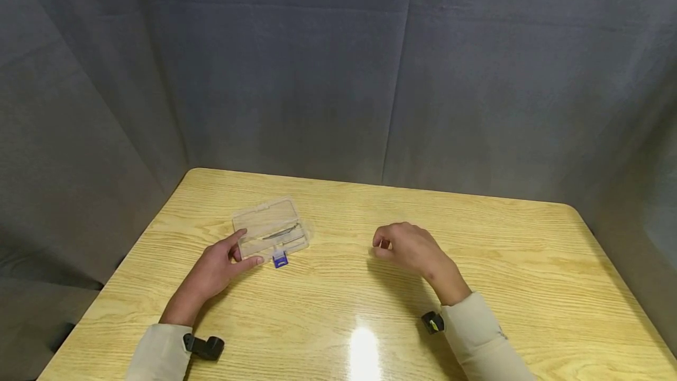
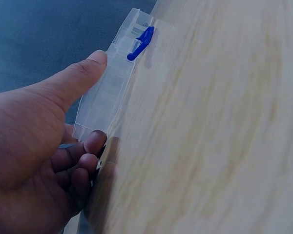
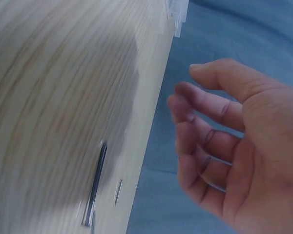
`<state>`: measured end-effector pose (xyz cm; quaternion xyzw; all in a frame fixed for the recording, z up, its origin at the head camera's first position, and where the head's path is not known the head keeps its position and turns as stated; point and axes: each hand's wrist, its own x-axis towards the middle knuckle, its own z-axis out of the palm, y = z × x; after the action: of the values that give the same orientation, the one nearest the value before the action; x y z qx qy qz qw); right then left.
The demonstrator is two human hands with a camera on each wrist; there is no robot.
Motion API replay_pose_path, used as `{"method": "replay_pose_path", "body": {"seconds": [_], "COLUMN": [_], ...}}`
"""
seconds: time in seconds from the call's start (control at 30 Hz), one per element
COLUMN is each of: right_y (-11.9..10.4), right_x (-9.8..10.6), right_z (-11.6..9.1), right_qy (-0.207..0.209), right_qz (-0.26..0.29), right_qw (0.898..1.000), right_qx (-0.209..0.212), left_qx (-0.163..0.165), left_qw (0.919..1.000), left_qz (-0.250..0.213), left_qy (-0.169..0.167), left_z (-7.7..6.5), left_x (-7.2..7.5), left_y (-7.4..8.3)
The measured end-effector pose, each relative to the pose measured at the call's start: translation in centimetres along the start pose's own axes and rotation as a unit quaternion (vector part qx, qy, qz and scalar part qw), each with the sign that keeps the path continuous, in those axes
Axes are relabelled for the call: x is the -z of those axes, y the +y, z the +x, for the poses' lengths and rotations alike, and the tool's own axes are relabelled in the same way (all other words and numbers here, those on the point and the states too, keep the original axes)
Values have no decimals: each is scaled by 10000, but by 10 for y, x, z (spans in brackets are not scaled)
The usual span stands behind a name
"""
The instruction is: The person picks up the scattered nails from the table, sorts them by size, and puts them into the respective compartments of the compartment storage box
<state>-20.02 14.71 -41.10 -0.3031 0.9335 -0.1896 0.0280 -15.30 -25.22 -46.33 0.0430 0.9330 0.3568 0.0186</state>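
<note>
A clear plastic box [image 1: 300, 243] with a blue latch [image 1: 280, 259] lies on the left part of the table, its lid [image 1: 264, 216] raised at the back. Slim metal tools [image 1: 281, 231] rest inside it. My left hand [image 1: 215, 269] holds the box's left end, thumb along the front wall [image 2: 101, 90] and index finger at the back. The other fingers curl under beside the end. To the right, my right hand [image 1: 409, 246] hovers over the table, fingers loosely bent, thumb apart from the fingertips [image 3: 185, 92], holding nothing.
In the right wrist view, a thin dark rod [image 3: 95, 183] and a small metal piece [image 3: 118, 192] lie on the wooden table [image 1: 338, 293]. Grey cloth [image 1: 296, 87] hangs behind the table and along both sides.
</note>
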Motion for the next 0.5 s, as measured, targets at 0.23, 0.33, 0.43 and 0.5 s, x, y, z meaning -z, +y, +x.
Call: {"method": "replay_pose_path", "body": {"seconds": [0.23,0.33,0.43,0.5], "right_y": [14,20,27,31], "right_x": [2,4,7,9], "right_z": [-15,-23,-32,-37], "right_qy": [64,112,139,140], "right_qz": [-121,-129,-168,-215], "right_qw": [9995,9993,9989,9987], "right_qx": [-288,-341,-407,-447], "left_qx": [-22,-59,-85,-78], "left_qw": [10000,10000,10000,10000], "left_qz": [-17,-14,-22,-47], "left_qy": [-6,9,27,19], "left_z": [0,0,1,1], "left_x": [-1,-2,-1,-1], "left_y": [-2,-3,-3,-3]}}
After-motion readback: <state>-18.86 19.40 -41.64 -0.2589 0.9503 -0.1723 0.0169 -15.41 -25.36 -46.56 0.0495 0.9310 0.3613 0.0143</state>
